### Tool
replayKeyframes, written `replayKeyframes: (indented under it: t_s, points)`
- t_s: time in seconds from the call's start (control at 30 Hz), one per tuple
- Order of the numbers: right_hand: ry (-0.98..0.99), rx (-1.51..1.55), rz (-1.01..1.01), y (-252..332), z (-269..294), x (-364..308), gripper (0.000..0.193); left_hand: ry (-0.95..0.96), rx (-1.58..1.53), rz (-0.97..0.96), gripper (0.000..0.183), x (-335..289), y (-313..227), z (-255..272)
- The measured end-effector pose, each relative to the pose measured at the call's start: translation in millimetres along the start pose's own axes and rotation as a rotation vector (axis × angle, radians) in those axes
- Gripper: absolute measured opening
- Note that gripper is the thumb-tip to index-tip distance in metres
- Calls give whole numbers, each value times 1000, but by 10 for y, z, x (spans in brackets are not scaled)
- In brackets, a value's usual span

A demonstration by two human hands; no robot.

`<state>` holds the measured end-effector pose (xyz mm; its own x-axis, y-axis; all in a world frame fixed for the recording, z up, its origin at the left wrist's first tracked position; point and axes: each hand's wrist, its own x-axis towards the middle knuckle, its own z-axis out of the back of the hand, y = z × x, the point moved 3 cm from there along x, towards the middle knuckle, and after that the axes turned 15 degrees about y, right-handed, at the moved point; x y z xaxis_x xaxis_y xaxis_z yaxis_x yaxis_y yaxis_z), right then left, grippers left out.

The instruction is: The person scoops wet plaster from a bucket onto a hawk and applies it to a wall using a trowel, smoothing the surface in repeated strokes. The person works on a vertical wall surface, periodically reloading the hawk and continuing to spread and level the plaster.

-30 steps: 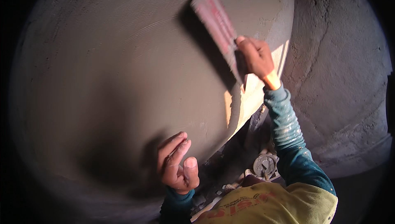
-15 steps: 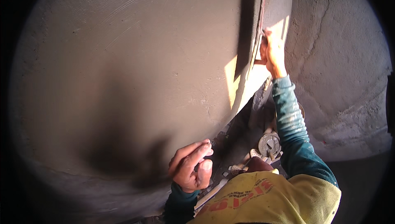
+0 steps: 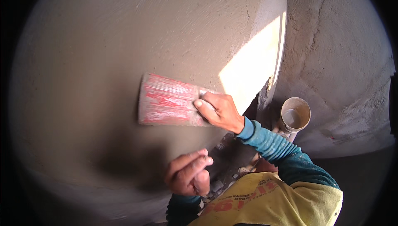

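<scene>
right hand (image 3: 219, 110) clamped on a red trowel (image 3: 168, 101) at a grey wall (image 3: 103, 52)

the trowel lies face-on to the wall, its broad end pointing left. its back is red, streaked with pale grey. a thin dark shadow edges the broad end; whether the whole underside touches the wall, i cannot tell. the right hand grips the trowel at its right end, thumb laid along the near side and fingers folded round.

below the trowel, well apart from it, is the left hand (image 3: 188, 174), loosely half curled, thumb tip and fingertips apart. a soft shadow (image 3: 128, 164) falls on the wall below the trowel, left of that hand.

up and to the right of the trowel, a bright patch of sunlight (image 3: 253, 60) crosses the wall. well to the trowel's right stands an open bucket (image 3: 304, 109), and behind that a rougher wall (image 3: 348, 64). down and right of the trowel are a blue-green sleeve (image 3: 269, 141) and a yellow shirt (image 3: 265, 203) with red print.
</scene>
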<state>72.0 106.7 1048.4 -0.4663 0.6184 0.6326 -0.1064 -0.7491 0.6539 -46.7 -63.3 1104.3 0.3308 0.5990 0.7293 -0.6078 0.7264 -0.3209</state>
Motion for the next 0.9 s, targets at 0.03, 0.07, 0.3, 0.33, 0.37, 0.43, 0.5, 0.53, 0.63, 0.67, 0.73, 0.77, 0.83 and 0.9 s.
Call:
replayKeyframes:
  t_s: [0.03, 0.07, 0.3, 0.33, 0.37, 0.43, 0.5, 0.53, 0.63, 0.67, 0.73, 0.77, 0.83, 0.9]
  points:
    - [-123, -2, 19, -36, 45, -26, 27, 19, -2, -44, 26, -28, -48, 6]
    - [-255, -28, -60, -107, 195, -19, 23, 38, -3, -86, 26, -25, -84, 2]
    - [-676, -572, -36, -1001, 1225, 542, 39, -20, -54, 43, 30, 391, 86, -390]
    - [-696, -499, -114, -1042, 1369, 603, 41, -7, -49, 53, 30, 412, 107, -445]
    - [-687, -458, -160, -1087, 1594, 678, 44, 7, -42, 65, 29, 436, 129, -500]
    - [-692, -372, -244, -1517, 2155, 848, 51, 46, -69, 114, 28, 534, 188, -628]
    - [-755, -283, -306, -1952, 2685, 961, 59, 102, -139, 189, 27, 640, 219, -791]
    - [-796, -242, -330, -2095, 2909, 976, 62, 152, -195, 211, 26, 688, 243, -922]
    - [-885, -175, -466, -2946, 3430, 696, 60, 305, -435, 320, 27, 849, 422, -1466]
    - [-920, -33, -522, -3205, 3502, 519, 56, 344, -549, 394, 29, 832, 491, -1698]
    - [-1000, 408, -672, -3474, 3533, -10, 46, 424, -682, 653, 27, 619, 678, -2211]
    - [-1028, 566, -654, -3425, 3455, -345, 44, 429, -738, 775, 25, 473, 793, -2481]
    - [-932, 773, -656, -3366, 2834, -1063, 45, 428, -822, 994, 19, -129, 982, -2847]
    - [-799, 1166, -646, -3275, 2113, -1612, 44, 372, -985, 1273, 14, -662, 1129, -3327]
